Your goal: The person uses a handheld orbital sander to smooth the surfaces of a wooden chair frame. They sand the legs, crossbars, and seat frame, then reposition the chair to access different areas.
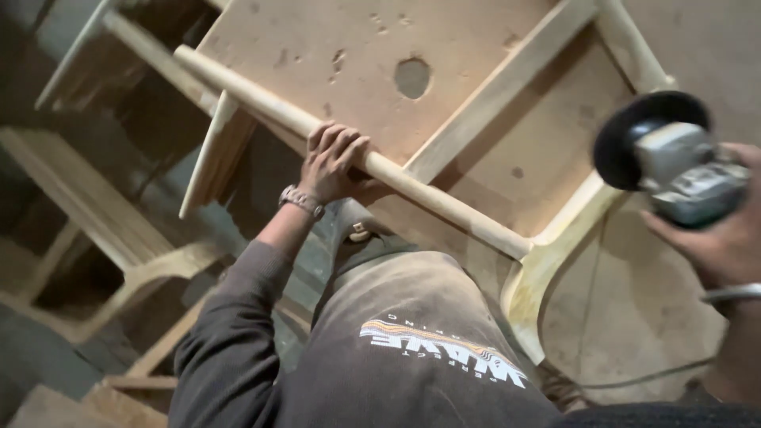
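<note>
My left hand (333, 162) grips a long round wooden rail (261, 103) of an unfinished wooden chair frame (547, 254) that lies tilted in front of me. A watch is on that wrist. My right hand (725, 238) holds a grey angle grinder (686, 170) with a round black disc guard (626, 135), raised at the right, just clear of the chair's curved leg. Behind the frame is a flat wooden board (317, 40) with a round hole (412, 77).
More bare wooden chair frames (103, 214) stand stacked at the left. A thin power cord (634, 376) trails across the dusty floor at the lower right. My dusty trouser leg and dark sweatshirt fill the lower middle.
</note>
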